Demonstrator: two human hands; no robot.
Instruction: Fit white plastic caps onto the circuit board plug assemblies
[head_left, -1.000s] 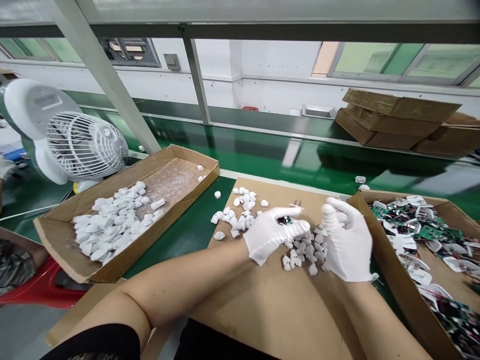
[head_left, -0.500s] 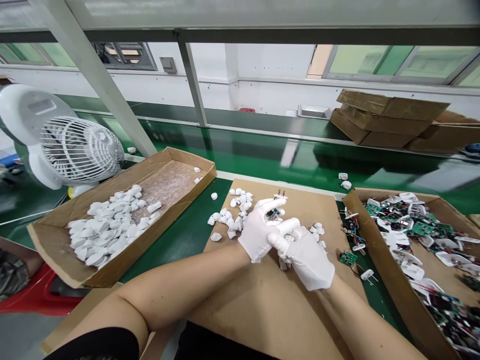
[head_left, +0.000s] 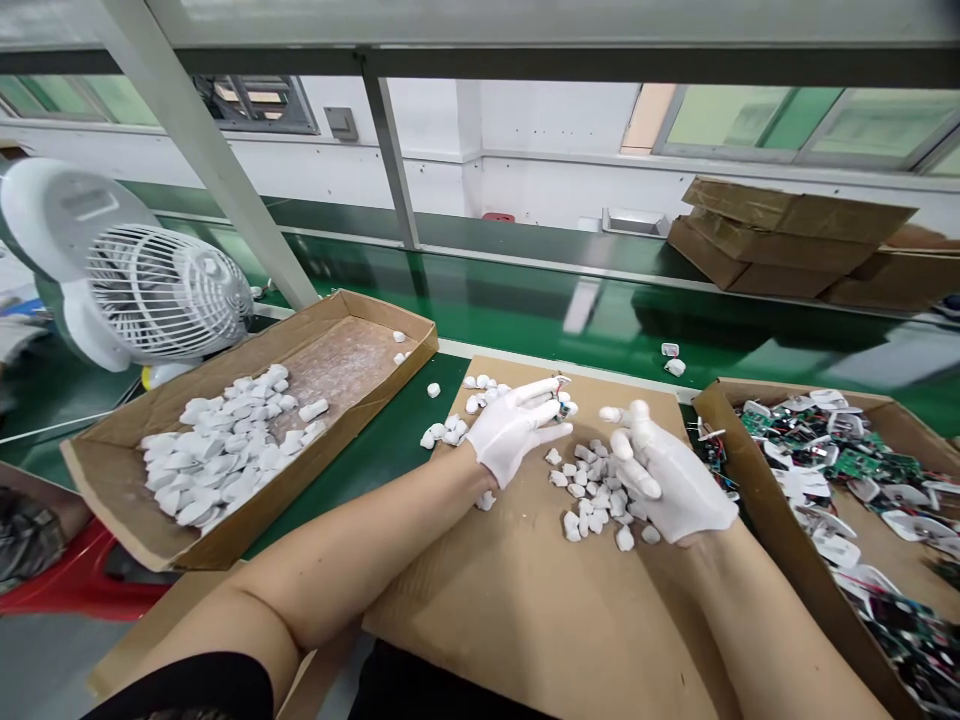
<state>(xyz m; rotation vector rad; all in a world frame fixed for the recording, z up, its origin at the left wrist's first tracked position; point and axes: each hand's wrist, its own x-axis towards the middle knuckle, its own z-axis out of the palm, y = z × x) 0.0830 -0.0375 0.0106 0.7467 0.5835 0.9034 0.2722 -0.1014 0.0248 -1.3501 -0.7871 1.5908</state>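
My left hand [head_left: 517, 425], in a white glove, is over the far part of the brown cardboard sheet [head_left: 517, 600]. Its outstretched fingers hold a small circuit board assembly [head_left: 564, 402], mostly hidden behind them. My right hand [head_left: 667, 470], also gloved, holds nothing, and its fingers are apart. It is above the right edge of a pile of small white plastic pieces [head_left: 592, 485]. More white plastic pieces [head_left: 450, 430] lie beside and behind my left hand.
On the left, a cardboard tray [head_left: 315, 450] holds many white pieces. Another cardboard box [head_left: 810, 600] at right contains wired circuit boards and white covers [head_left: 847, 465]. A white fan [head_left: 161, 285] stands at far left. Flattened cartons [head_left: 787, 240] lie at the back right.
My hands, together around the assembly before, have come apart. My right hand has moved right and opened, uncovering the middle pile. The assembly stays with my left hand.
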